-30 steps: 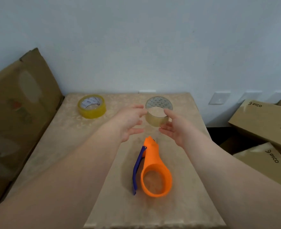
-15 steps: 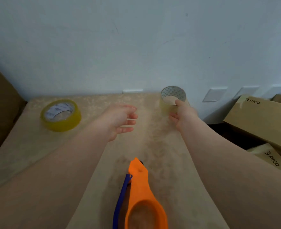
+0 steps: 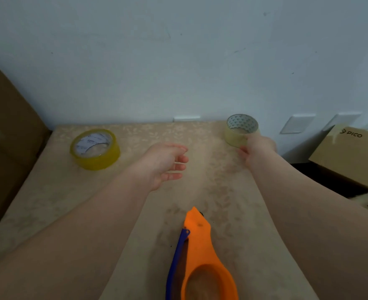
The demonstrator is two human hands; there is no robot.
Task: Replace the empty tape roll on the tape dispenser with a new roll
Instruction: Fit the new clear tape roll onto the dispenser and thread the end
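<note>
An orange tape dispenser [image 3: 202, 254] with a blue blade arm lies on the beige table [image 3: 48, 202] near the front edge, its ring bare. My right hand [image 3: 256, 148] grips a nearly empty, pale roll [image 3: 238, 132] at the table's far right corner, next to the wall. A full yellow tape roll [image 3: 95, 149] lies flat at the far left. My left hand [image 3: 165, 165] hovers over the middle of the table, fingers apart, holding nothing.
Brown cardboard boxes marked PICO [image 3: 352, 154] are stacked to the right of the table. A large sheet of cardboard [image 3: 7, 148] leans at the left. A pale wall with white socket plates [image 3: 298, 123] runs behind the table.
My right hand has carried the pale roll from above the dispenser to the far right corner. My left hand let go of it and stays mid-table. The camera has tilted up.
</note>
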